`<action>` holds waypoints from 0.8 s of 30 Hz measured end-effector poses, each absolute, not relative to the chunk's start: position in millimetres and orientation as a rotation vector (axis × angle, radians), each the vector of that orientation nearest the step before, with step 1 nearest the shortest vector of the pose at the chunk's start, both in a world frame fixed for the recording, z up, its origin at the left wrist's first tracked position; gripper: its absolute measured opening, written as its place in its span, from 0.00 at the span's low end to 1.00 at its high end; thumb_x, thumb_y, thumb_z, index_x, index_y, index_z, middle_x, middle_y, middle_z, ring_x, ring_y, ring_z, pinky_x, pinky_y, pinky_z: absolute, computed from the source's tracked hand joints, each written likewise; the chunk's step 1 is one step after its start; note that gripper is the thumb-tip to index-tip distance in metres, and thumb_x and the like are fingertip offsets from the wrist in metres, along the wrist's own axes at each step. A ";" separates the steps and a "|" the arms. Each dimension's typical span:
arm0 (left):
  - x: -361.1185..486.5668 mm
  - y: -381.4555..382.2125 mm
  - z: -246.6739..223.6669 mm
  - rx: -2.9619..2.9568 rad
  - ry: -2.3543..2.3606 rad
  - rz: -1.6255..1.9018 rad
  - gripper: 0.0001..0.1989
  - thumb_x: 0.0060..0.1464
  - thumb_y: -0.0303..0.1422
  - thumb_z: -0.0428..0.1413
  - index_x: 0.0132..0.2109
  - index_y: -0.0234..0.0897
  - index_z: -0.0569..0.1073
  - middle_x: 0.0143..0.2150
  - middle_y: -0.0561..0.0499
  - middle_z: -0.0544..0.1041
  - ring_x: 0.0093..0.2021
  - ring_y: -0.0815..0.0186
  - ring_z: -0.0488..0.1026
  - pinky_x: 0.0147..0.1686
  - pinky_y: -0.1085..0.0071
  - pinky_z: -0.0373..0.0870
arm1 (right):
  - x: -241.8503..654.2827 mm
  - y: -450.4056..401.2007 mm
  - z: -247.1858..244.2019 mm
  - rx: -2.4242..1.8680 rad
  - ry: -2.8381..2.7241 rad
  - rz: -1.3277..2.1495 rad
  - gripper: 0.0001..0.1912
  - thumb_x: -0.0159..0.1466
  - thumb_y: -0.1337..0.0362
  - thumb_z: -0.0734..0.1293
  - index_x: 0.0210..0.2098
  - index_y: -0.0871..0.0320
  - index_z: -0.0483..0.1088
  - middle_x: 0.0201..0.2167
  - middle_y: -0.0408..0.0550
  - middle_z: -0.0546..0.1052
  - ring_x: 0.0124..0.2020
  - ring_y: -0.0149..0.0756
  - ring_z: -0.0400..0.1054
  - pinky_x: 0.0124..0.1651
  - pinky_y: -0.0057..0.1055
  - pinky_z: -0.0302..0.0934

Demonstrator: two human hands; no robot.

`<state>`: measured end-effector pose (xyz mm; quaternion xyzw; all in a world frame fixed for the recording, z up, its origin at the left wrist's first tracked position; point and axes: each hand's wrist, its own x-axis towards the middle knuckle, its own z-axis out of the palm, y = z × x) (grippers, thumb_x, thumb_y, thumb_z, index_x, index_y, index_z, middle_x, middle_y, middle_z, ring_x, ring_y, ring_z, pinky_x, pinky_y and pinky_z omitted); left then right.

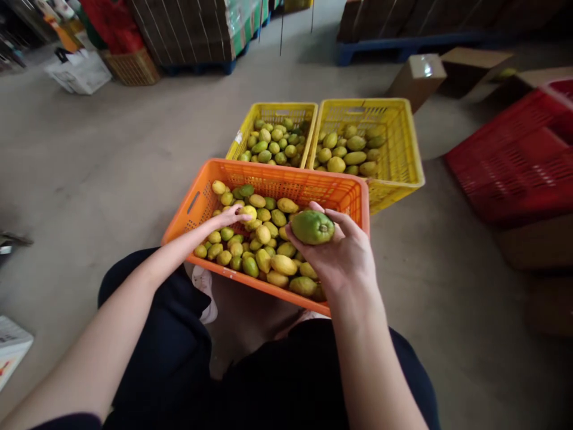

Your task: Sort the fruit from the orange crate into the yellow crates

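My right hand (351, 257) is raised over the right side of an orange crate (268, 285), palm up, its fingers curled round a large green lemon (311, 227) with the stem end showing. Inside the same crate, my left hand (229, 216) grips a bright yellow lemon (248, 213) between thumb and fingers, just above the pile. Yellow, green and mottled lemons (262, 234) of differing sizes cover the crate's bottom. Part of the pile at the right is hidden behind my right hand and wrist.
Two yellow crates, a left one (312, 140) and a right one (414, 152), hold more lemons just beyond the orange crate. A red crate (514, 155) stands at the right. Cardboard boxes (418, 83) and a blue pallet (403, 46) lie behind. My knees flank the orange crate.
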<state>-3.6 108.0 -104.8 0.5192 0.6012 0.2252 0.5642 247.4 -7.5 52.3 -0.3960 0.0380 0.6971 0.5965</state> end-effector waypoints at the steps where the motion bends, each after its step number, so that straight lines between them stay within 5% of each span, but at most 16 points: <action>1: -3.1 106.8 -86.4 1.166 1.340 0.596 0.23 0.44 0.47 0.64 0.40 0.35 0.70 0.36 0.47 0.77 0.47 0.55 0.73 0.54 0.58 0.65 | 246.0 -7.9 53.5 -0.919 0.090 1.627 0.07 0.55 0.69 0.67 0.34 0.59 0.74 0.33 0.45 0.77 0.33 0.34 0.72 0.44 0.43 0.73; 5: 0.7 91.9 -5.4 0.884 0.923 0.811 0.42 0.48 0.67 0.45 0.46 0.31 0.73 0.36 0.41 0.79 0.38 0.56 0.77 0.52 0.54 0.68 | 240.0 -8.9 57.1 -0.927 0.064 1.663 0.06 0.56 0.70 0.66 0.33 0.60 0.74 0.29 0.45 0.76 0.31 0.35 0.71 0.41 0.42 0.73; 9: 0.9 75.5 58.1 0.582 0.696 0.999 0.52 0.45 0.72 0.37 0.48 0.26 0.74 0.34 0.38 0.78 0.37 0.56 0.78 0.52 0.54 0.70 | 232.4 -9.9 58.7 -0.950 0.024 1.693 0.07 0.57 0.71 0.64 0.33 0.60 0.73 0.29 0.46 0.77 0.29 0.35 0.71 0.39 0.42 0.74; 15: 18.8 50.3 57.2 0.218 0.647 1.164 0.44 0.53 0.66 0.40 0.51 0.27 0.72 0.39 0.36 0.79 0.44 0.49 0.78 0.41 0.56 0.76 | 219.2 -8.9 51.0 -0.954 -0.029 1.764 0.06 0.58 0.69 0.63 0.33 0.59 0.72 0.27 0.47 0.77 0.30 0.37 0.71 0.38 0.44 0.74; 21: 39.0 33.2 26.7 0.099 0.700 1.079 0.29 0.59 0.56 0.46 0.43 0.33 0.75 0.32 0.44 0.79 0.31 0.59 0.79 0.30 0.64 0.77 | 214.4 -13.0 47.1 -0.839 -0.075 1.795 0.04 0.59 0.66 0.63 0.33 0.58 0.70 0.30 0.48 0.79 0.33 0.39 0.75 0.39 0.41 0.74; 24: 35.0 36.4 35.4 0.091 0.703 1.120 0.26 0.58 0.53 0.48 0.37 0.32 0.75 0.29 0.45 0.78 0.31 0.59 0.79 0.33 0.62 0.78 | 217.6 -13.2 45.6 -0.837 -0.235 1.826 0.06 0.59 0.65 0.65 0.36 0.58 0.71 0.30 0.50 0.80 0.30 0.39 0.76 0.29 0.33 0.72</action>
